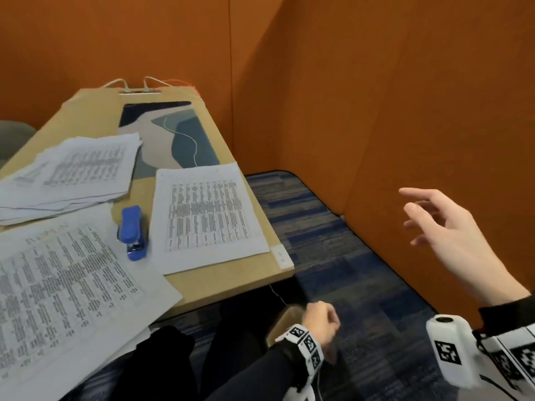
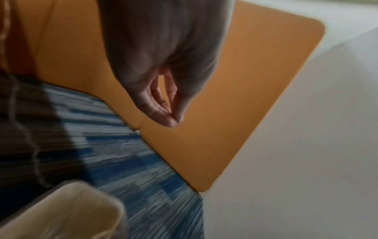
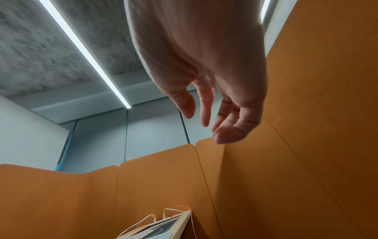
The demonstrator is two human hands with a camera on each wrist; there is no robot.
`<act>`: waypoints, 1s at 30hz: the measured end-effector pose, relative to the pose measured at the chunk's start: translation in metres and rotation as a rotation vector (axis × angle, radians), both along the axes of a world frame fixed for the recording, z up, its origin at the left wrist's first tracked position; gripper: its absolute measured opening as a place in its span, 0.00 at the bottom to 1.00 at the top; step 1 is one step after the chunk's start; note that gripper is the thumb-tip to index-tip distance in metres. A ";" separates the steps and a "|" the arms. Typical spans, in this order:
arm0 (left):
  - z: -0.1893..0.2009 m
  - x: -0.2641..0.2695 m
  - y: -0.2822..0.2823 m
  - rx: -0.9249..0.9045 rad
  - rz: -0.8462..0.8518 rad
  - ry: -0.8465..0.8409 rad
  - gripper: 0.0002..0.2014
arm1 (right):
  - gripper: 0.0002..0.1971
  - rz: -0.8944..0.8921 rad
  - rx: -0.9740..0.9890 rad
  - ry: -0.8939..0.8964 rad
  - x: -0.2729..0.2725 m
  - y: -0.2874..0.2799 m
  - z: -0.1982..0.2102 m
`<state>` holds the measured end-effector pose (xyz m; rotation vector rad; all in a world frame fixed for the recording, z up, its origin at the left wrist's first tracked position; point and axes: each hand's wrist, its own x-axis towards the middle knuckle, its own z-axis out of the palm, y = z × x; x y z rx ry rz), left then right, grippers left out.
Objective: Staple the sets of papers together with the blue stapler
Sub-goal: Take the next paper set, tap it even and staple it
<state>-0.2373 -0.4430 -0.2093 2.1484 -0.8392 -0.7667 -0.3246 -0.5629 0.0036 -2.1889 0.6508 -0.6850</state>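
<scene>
The blue stapler (image 1: 131, 233) lies on the wooden desk (image 1: 220, 285), with printed papers on three sides. One set of papers (image 1: 208, 215) is to its right, a loose pile (image 1: 72, 175) lies behind it on the left, and a large sheet (image 1: 66, 299) sits in front, overhanging the desk edge. My left hand (image 1: 327, 319) (image 2: 171, 119) hangs below the desk's front right corner with loosely curled fingers and holds nothing. My right hand (image 1: 419, 218) (image 3: 204, 119) is raised in the air well to the right of the desk, fingers spread and empty.
A patterned desk mat (image 1: 173, 140) lies at the back of the desk, with white cables (image 1: 144, 82) plugged in behind it. Orange partition walls (image 1: 376, 111) enclose the back and right. Blue carpet (image 1: 333, 241) lies between desk and wall. A beige object (image 2: 61, 210) sits low beside my left hand.
</scene>
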 end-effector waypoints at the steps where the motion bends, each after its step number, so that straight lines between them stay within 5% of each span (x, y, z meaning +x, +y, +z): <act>1: -0.009 0.007 -0.002 0.029 0.042 -0.003 0.10 | 0.16 0.002 0.005 0.013 -0.004 -0.002 -0.003; 9: -0.043 0.054 -0.041 0.042 0.280 0.018 0.15 | 0.15 0.020 0.047 0.082 -0.027 -0.009 -0.018; 16: -0.034 0.054 -0.033 0.160 0.189 -0.081 0.20 | 0.14 0.068 0.068 0.077 -0.022 -0.002 -0.012; 20: 0.004 0.037 -0.009 0.144 -0.066 -0.063 0.06 | 0.14 0.145 0.059 0.080 -0.003 0.013 -0.002; 24: 0.063 0.020 0.038 0.027 -0.374 -0.079 0.13 | 0.13 0.255 0.035 0.070 0.038 0.038 0.015; 30: 0.161 0.032 0.156 -0.199 -0.099 -0.156 0.11 | 0.12 0.457 0.172 0.042 0.123 0.107 0.040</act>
